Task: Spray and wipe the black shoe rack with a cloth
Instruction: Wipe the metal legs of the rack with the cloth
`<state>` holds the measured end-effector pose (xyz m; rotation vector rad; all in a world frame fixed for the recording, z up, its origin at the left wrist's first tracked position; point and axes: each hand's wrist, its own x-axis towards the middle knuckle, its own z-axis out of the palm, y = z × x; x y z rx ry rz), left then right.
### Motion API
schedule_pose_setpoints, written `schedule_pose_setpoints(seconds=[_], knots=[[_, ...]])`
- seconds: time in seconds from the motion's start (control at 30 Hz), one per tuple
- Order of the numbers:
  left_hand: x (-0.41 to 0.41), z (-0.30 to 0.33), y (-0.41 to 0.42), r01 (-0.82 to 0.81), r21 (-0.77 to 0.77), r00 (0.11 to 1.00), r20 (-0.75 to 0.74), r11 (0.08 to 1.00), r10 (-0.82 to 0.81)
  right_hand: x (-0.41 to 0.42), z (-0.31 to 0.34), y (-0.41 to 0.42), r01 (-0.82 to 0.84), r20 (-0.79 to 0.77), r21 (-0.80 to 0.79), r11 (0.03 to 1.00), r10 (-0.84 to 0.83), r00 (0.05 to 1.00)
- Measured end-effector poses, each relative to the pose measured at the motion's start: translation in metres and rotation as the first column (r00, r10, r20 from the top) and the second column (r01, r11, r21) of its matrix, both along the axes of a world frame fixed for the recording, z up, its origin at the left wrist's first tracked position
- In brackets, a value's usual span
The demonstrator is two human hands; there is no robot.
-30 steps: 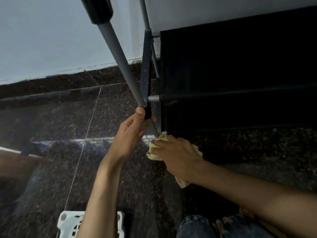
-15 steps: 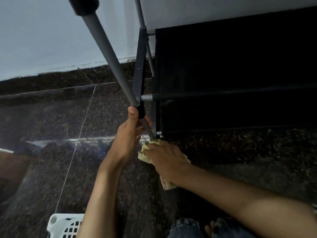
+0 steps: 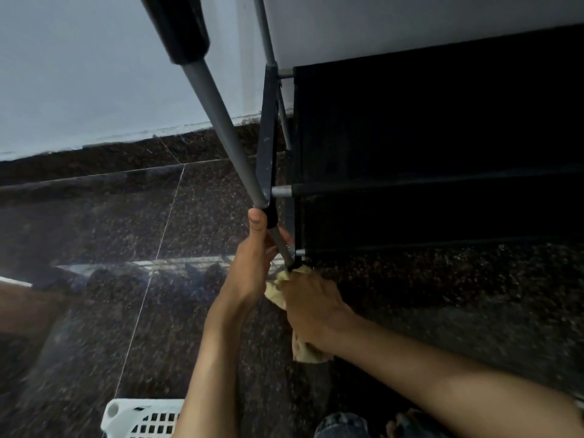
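Dark speckled granite floor [image 3: 94,222] meets a pale wall [image 3: 79,74] along a thin edge, and the black shoe rack [image 3: 426,147] stands on that floor against the wall, filling the upper right of the view. Its fabric shelves are black, its crossbars end in grey tips, and its near front post [image 3: 221,121] is a grey tube that slants down from a black sleeve at the top to the foot near the floor. At that foot, the right hand [image 3: 313,308] clutches a yellow cloth [image 3: 278,289], its fingers curled over the bunched fabric and pressing it against the post's lowest end; a tail of cloth hangs out below the wrist. Just beside it, the left hand [image 3: 252,267] grips the post a little higher, fingers wrapped behind the tube and the thumb pointing up along the black joint. Both forearms reach in from the bottom edge. A white perforated plastic basket [image 3: 139,418] sits on the floor at the lower left, and denim shows at the bottom edge.
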<state>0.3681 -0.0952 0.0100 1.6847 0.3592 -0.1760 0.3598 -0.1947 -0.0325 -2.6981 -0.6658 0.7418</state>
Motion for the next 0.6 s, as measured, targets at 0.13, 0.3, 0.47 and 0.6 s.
schedule_pose_setpoints(seconds=[0.13,0.3,0.47,0.6], knots=[[-0.002,-0.002,-0.005,-0.054,0.044,0.998,0.031,0.998,0.052,0.002,0.014,-0.005,-0.036,0.009,-0.217,0.975,0.039,0.999],[-0.001,-0.009,-0.006,-0.108,0.058,0.994,-0.018,0.992,0.109,-0.002,0.018,-0.004,-0.106,0.013,0.069,0.992,0.106,0.994],[0.001,-0.012,-0.007,-0.117,0.041,0.992,0.056,0.992,0.115,-0.005,0.014,-0.015,0.042,-0.063,-0.195,0.980,-0.055,0.997],[0.002,-0.014,-0.012,-0.161,0.036,0.986,0.054,0.986,0.159,-0.009,0.019,-0.021,-0.052,0.049,0.055,0.997,0.049,0.998]])
